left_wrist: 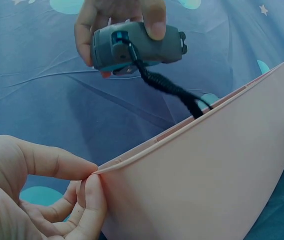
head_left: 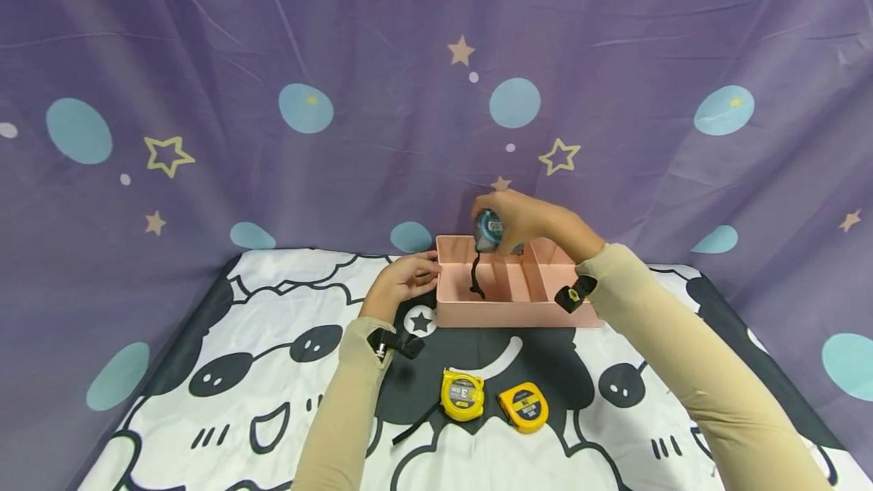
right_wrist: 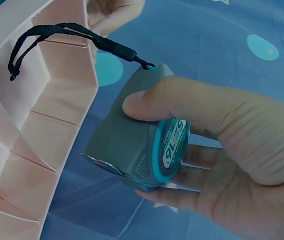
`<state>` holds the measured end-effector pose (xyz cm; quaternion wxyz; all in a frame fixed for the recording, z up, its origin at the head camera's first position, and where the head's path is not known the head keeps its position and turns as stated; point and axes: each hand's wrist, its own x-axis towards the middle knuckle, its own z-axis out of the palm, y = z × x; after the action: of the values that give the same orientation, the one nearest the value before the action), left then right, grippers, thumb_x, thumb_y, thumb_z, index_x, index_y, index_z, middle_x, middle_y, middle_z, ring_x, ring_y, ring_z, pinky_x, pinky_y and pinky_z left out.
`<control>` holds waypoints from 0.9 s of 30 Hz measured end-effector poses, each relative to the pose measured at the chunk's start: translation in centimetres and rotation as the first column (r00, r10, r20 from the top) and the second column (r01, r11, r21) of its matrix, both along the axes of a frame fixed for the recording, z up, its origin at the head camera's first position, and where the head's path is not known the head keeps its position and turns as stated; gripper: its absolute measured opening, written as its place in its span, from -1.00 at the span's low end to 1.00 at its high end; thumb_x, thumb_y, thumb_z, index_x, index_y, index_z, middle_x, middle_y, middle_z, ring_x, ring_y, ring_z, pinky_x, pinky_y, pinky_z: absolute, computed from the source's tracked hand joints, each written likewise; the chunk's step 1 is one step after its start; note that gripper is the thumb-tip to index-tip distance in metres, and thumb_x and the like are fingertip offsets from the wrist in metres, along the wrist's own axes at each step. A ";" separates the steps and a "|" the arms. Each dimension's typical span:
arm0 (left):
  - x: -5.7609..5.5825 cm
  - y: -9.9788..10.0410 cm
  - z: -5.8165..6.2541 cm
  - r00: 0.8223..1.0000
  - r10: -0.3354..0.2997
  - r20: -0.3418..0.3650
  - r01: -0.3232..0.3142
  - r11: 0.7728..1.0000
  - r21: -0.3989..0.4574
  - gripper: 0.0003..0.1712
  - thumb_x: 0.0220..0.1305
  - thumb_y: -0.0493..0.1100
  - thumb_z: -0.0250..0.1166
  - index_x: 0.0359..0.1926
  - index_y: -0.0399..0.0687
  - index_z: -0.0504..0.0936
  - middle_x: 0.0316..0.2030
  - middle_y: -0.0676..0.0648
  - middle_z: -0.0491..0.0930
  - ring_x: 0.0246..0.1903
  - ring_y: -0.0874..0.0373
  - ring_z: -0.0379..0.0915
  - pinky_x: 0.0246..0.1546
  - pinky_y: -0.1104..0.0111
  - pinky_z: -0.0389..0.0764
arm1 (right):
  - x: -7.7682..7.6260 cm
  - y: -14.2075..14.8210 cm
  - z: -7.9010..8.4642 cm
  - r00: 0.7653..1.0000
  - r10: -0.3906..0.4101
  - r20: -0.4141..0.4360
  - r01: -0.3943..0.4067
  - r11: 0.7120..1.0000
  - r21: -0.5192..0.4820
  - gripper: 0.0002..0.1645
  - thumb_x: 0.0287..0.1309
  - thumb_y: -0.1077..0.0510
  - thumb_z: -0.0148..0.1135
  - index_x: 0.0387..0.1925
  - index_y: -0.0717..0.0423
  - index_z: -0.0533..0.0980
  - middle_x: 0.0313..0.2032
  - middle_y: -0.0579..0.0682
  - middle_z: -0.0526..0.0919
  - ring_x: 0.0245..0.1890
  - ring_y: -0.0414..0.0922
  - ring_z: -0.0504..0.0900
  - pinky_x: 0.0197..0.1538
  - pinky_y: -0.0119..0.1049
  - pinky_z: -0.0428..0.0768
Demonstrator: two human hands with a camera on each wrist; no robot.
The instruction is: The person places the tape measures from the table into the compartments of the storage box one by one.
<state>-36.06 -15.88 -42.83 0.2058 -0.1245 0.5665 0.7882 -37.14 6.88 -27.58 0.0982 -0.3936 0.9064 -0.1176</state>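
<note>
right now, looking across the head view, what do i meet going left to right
Left hand → yellow tape measure → orange tape measure → black camera on the right wrist. Left out for overlap: pink box, gray tape measure, right hand.

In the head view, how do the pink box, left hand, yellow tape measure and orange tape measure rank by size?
1. Pink box
2. Left hand
3. Yellow tape measure and orange tape measure: too alike to rank.
</note>
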 end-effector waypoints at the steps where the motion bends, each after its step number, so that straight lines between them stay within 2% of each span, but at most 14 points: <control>1: 0.0 0.0 0.0 1.000 0.000 0.000 0.000 1.000 -0.001 -0.31 0.34 -0.47 0.16 0.47 -0.18 0.29 -0.42 0.03 0.54 -0.44 0.25 0.48 -0.41 0.52 0.61 | -0.1 -0.1 -0.1 1.000 -0.003 0.004 0.003 1.000 -0.002 -0.19 -0.21 0.29 0.60 0.17 0.20 0.49 0.04 0.14 0.59 -0.07 0.00 0.60 -0.09 -0.16 0.69; 7: 0.0 0.2 0.0 1.000 -0.001 -0.001 0.001 1.000 0.000 -0.35 0.34 -0.46 0.15 0.43 -0.17 0.33 -0.40 0.04 0.54 -0.42 0.24 0.47 -0.40 0.52 0.60 | -0.3 -0.4 -0.9 1.000 0.001 0.011 -0.001 1.000 -0.012 -0.19 -0.24 0.35 0.58 0.17 0.21 0.49 0.04 0.16 0.59 -0.09 0.01 0.59 -0.13 -0.17 0.67; 14: 0.1 -0.1 -0.1 1.000 -0.005 0.005 0.005 1.000 -0.003 -0.31 0.34 -0.47 0.16 0.47 -0.18 0.30 -0.37 0.03 0.54 -0.42 0.24 0.47 -0.39 0.52 0.60 | -0.8 -0.8 -2.0 0.999 0.010 0.047 -0.009 0.999 -0.033 -0.18 -0.25 0.37 0.54 0.19 0.22 0.48 0.03 0.16 0.59 -0.10 0.00 0.58 -0.12 -0.19 0.65; 19: -0.4 -0.2 -0.1 1.000 -0.006 0.006 0.006 1.000 0.005 -0.33 0.35 -0.45 0.17 0.46 -0.16 0.32 -0.31 0.01 0.54 -0.36 0.23 0.46 -0.35 0.51 0.61 | -1.2 -0.8 -2.3 0.999 0.017 0.041 -0.016 0.999 -0.031 -0.19 -0.24 0.38 0.53 0.18 0.23 0.50 0.02 0.15 0.61 -0.10 0.01 0.58 -0.11 -0.19 0.65; 27: -0.2 -0.4 -0.5 1.000 -0.024 0.005 0.024 1.000 0.012 -0.25 0.29 -0.46 0.24 0.48 -0.17 0.28 -0.30 -0.01 0.54 -0.38 0.23 0.48 -0.37 0.52 0.62 | -1.6 -0.7 -3.4 0.999 0.003 0.053 -0.003 1.000 -0.010 -0.17 -0.23 0.38 0.52 0.22 0.19 0.50 0.05 0.15 0.61 -0.12 -0.03 0.57 -0.14 -0.24 0.62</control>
<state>-36.26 -16.26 -43.30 0.2173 -0.1185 0.5625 0.7889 -38.73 6.19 -31.02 0.1202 -0.3921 0.9024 -0.1323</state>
